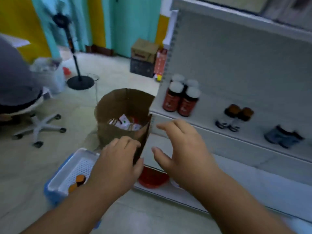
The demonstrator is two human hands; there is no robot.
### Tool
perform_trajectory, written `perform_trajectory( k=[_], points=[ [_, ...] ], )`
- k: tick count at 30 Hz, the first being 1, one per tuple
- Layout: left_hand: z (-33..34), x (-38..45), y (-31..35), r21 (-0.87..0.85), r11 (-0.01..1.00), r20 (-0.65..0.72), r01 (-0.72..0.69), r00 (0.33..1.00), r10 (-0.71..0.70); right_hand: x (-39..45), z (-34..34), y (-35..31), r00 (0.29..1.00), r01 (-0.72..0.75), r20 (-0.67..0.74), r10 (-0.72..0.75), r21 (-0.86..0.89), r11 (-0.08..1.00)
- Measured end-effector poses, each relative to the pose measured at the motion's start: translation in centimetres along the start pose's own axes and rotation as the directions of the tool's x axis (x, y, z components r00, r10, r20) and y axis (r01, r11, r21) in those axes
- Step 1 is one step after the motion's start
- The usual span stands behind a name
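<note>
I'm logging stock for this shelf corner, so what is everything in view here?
cardboard box: one, brown, open on the floor at the shelf end
packets: several, white and red, inside the box
basket: one, blue and white, floor at lower left
orange-capped bottles: two at least, in the basket
white-capped bottles: four, red labels, middle shelf left
brown-capped bottles: two, dark, middle shelf centre
blue jars: count unclear, middle shelf right
red container: one, bottom shelf
shelf unit: one, white, right
fan: one, black, floor behind
office chair: one, white base, left
stacked cartons: two, brown over dark, by far wall
left hand: grips the box's near flap
right hand: open, fingers spread, beside the flap
</note>
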State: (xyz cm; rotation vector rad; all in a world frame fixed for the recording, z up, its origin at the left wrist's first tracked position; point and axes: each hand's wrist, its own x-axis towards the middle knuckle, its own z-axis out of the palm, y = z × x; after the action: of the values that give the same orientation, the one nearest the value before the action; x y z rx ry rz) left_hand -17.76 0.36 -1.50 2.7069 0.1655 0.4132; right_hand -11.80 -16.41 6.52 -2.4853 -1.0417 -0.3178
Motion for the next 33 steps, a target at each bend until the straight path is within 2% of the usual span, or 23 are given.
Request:
perform_trajectory(
  k=[3, 8, 16, 21, 27, 30, 33],
  points=[
    [0.6, 1.6, 6.8, 0.006, 0.99, 0.033, -0.143, 0.989, 0.143, -4.3, -4.8, 4.0, 0.989, -0.117, -0.092, 0.111, -0.06, 0.991],
    [4.5, 2.0, 18.2, -0.059, 0.954, 0.052, -0.293, 0.954, 0.297, -12.2, -11.8, 10.6, 0.951, -0.274, -0.182, 0.249, -0.128, 0.953],
    [13.3, 1.5, 36.4, -0.168, 0.909, 0.148, -0.382, 0.902, 0.407, -23.7, -20.9, 22.1, 0.898, -0.437, -0.144, 0.415, -0.205, 0.876],
    [16.1, 3.7, 39.0, -0.141, 0.929, 0.192, -0.343, 0.911, 0.366, -23.5, -21.7, 27.9, 0.879, -0.475, -0.114, 0.463, -0.127, 0.871],
    [19.2, 10.9, 38.4, -0.101, 0.939, 0.203, -0.329, 0.917, 0.344, -17.6, -20.4, 34.4, 0.884, -0.465, -0.106, 0.455, -0.102, 0.879],
    [21.1, 14.6, 38.4, -0.07, 0.922, 0.142, -0.38, 0.911, 0.387, -14.5, -19.8, 37.5, 0.888, -0.458, -0.102, 0.449, -0.117, 0.881],
    [23.0, 16.7, 38.5, -0.072, 0.932, 0.157, -0.355, 0.919, 0.362, -11.9, -18.8, 40.3, 0.909, -0.417, -0.105, 0.404, -0.186, 0.89]
  ],
)
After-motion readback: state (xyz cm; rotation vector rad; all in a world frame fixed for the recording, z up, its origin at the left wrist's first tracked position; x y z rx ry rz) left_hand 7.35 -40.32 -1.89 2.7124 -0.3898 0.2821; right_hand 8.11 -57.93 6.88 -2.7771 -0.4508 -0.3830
